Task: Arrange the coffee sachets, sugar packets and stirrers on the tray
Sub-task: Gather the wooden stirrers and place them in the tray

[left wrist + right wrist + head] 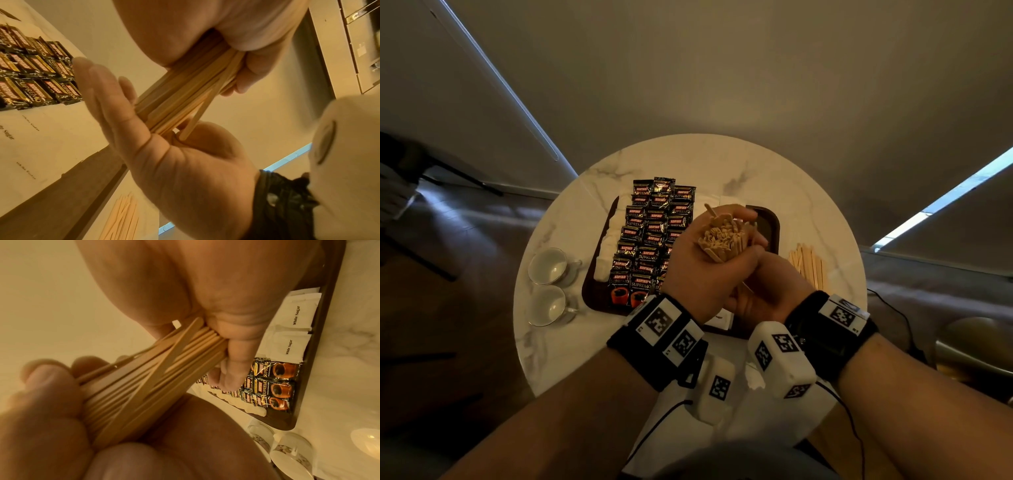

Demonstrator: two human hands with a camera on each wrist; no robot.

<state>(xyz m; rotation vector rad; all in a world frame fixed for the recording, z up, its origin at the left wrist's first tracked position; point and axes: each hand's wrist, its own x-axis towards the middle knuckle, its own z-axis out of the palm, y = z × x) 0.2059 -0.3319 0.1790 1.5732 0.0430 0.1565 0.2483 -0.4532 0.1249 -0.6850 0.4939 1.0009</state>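
Observation:
My left hand (705,267) grips a thick bundle of wooden stirrers (722,240) upright above the dark tray (768,219). My right hand (763,291) is under it. In the left wrist view its fingers (102,91) lie straight against the lower ends of the bundle (185,91), with the thumb beside one stray stirrer. Black coffee sachets (650,233) lie in overlapping rows on the tray's middle. White sugar packets (607,236) run along its left side. The right wrist view shows the same bundle (154,369), the sugar packets (292,331) and the sachets (273,386).
More loose stirrers (808,263) lie on the round marble table (688,157) right of the tray. Two white cups (548,265) (548,305) stand left of the tray near the table's edge. Dark floor surrounds the table.

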